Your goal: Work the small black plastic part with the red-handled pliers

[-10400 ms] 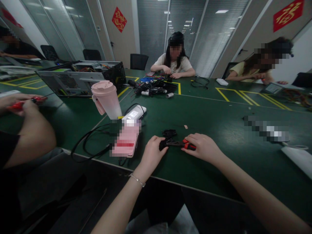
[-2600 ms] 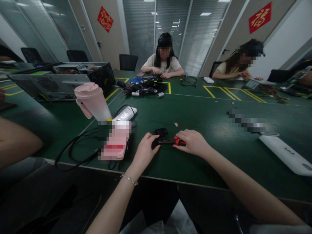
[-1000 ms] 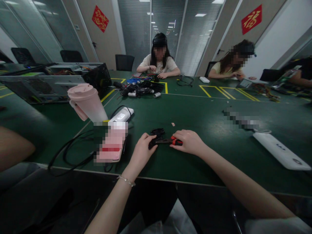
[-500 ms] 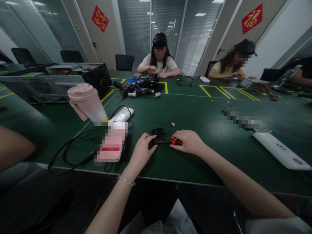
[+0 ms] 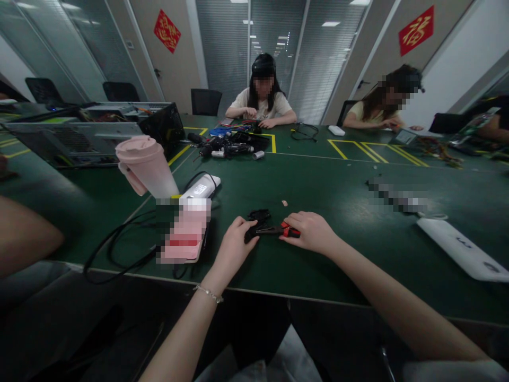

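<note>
Near the table's front edge my left hand (image 5: 237, 241) is closed around a small black part (image 5: 250, 233), whose kind I cannot make out. My right hand (image 5: 308, 231) grips the red and black handles of a pair of pliers (image 5: 274, 231). The jaws point left and meet the black part at my left fingertips; whether they are clamped on it is too small to tell. Just behind my left fingers lies another dark piece (image 5: 259, 214) on the green table (image 5: 318, 281). A small pale scrap (image 5: 284, 203) lies beyond the pliers.
To the left are a pink phone (image 5: 185, 233), a white power bank (image 5: 202, 187) with black cable, a pink cup (image 5: 147, 164) and an opened computer case (image 5: 79, 140). Tools and cables (image 5: 226, 144) lie farther back. A white device (image 5: 463, 249) is at right. Two people sit opposite.
The whole view has shifted slightly. Both hands keep their hold on the black part and the pliers, with hardly any visible movement.
</note>
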`<state>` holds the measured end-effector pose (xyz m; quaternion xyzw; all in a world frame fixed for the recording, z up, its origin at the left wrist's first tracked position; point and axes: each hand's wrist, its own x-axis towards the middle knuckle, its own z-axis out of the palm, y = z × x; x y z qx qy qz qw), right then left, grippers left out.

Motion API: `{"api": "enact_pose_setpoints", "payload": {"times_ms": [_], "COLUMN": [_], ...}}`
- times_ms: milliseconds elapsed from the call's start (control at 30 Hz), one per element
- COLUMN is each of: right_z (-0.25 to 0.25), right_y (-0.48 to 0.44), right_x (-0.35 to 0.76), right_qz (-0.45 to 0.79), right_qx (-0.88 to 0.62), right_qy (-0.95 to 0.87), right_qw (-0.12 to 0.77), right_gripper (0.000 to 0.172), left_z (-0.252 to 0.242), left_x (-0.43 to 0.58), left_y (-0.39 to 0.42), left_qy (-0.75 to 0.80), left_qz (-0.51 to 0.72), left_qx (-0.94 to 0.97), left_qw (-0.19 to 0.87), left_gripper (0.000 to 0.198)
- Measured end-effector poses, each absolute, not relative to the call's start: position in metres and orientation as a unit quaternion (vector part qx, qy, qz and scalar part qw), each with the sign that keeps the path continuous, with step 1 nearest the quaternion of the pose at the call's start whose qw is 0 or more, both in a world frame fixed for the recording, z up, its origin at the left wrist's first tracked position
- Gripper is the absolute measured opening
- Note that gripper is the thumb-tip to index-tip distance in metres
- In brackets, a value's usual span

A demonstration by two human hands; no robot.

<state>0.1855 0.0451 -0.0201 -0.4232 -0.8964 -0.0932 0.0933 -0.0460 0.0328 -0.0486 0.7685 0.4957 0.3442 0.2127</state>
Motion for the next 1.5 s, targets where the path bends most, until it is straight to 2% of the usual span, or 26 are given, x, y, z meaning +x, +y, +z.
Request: {"api": "enact_pose_setpoints", "payload": {"times_ms": [467,733,1033,1300,1500], "right_z": [-0.0161,-0.0198,-0.0182,-0.0182,-0.0164], "right_y": [0.0433,0.0442,0.0440,0.0430,0.0429], "right_x": [0.1854,0.1849,0.1854,0.1847,0.1847], "right_qz": [-0.126,-0.076,-0.118,-0.079,-0.122], "right_qx": [-0.412,-0.437,-0.419,-0.440,-0.419], "right_qy": [-0.899,-0.892,-0.896,-0.891,-0.896], "right_qw": [0.080,0.084,0.086,0.080,0.084], "right_gripper": [0.044,0.045,0.045,0.044,0.044], "left_z": [-0.0434,-0.0454,-0.0461,-0.0442,-0.0460], "left_x": [-0.0447,-0.0455,-0.0453,-0.0448,-0.0454], "left_y": [0.0302,0.0308,0.0316,0.0301,0.0303], "left_qy": [0.505,0.502,0.503,0.504,0.503], "left_qz": [0.333,0.336,0.336,0.337,0.334], "left_qx": [0.766,0.767,0.767,0.767,0.768], "left_qw": [0.217,0.217,0.215,0.211,0.214], "left_gripper": [0.036,0.036,0.036,0.036,0.037]}}
